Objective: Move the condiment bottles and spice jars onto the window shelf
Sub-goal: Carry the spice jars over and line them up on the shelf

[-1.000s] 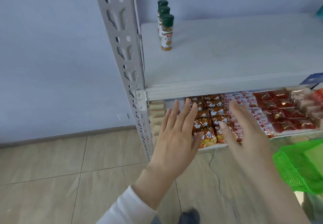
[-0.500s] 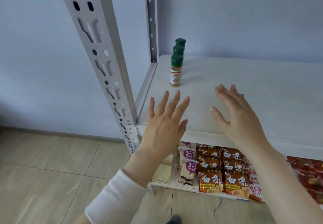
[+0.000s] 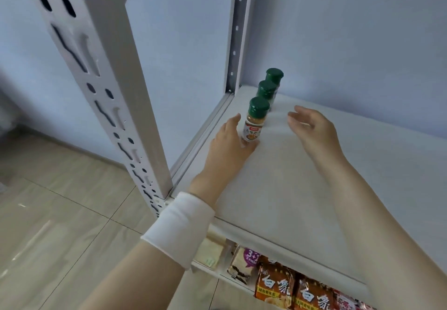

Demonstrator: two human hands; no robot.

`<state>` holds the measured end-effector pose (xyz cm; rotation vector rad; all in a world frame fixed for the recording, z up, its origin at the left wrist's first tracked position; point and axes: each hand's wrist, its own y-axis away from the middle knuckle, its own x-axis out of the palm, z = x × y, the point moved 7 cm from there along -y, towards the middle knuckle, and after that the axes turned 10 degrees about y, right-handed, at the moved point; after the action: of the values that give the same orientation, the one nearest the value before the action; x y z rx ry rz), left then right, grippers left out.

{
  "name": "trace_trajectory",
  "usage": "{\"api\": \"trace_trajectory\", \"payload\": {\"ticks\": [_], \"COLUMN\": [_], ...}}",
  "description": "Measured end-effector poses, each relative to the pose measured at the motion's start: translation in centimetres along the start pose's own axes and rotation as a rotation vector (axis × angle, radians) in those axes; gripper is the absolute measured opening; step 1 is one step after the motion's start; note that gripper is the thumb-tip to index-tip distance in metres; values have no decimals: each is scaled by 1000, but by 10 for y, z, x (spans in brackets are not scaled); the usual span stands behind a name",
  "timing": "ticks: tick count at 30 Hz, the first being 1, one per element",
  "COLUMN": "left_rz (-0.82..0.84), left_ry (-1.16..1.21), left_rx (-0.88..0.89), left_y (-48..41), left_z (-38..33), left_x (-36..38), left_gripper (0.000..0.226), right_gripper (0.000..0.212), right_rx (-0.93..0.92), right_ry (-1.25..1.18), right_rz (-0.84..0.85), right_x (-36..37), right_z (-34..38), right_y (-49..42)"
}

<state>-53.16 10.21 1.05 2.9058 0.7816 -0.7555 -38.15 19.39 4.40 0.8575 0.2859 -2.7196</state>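
Both hands have come up onto the shelf [image 3: 278,189]: the left hand [image 3: 227,147] now closes thumb and fingers round the nearest jar [image 3: 254,126] at the far left, so lifting looks about to start; its fingertips are hidden behind the jar. Two more jars [image 3: 267,89] wait behind. The right hand [image 3: 314,131] hovers, fingers loosely spread

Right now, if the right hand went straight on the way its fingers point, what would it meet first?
Probably the front spice jar, which the left hand cups. The right hand points left at it, with bare shelf between; depth is unclear.
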Motion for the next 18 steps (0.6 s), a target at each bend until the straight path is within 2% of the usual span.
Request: {"api": "trace_trajectory", "payload": {"ticks": [5,12,18], "left_rz": [-40,-123,-202], "left_ry": [-4,27,88], "left_rx": [-52,-73,-45], "left_y": [-11,-17,-1], "left_z": [3,1,1], "left_x": [11,8,-8], "left_gripper": [71,45,35], "right_gripper": [41,46,39], "right_rx": [-54,-147,-137], "right_ry": [45,101,109], "right_rz": [108,116,117], "right_x": [25,41,54], "right_z": [-3,-2,0], "right_y": [-42,-69,-73]}}
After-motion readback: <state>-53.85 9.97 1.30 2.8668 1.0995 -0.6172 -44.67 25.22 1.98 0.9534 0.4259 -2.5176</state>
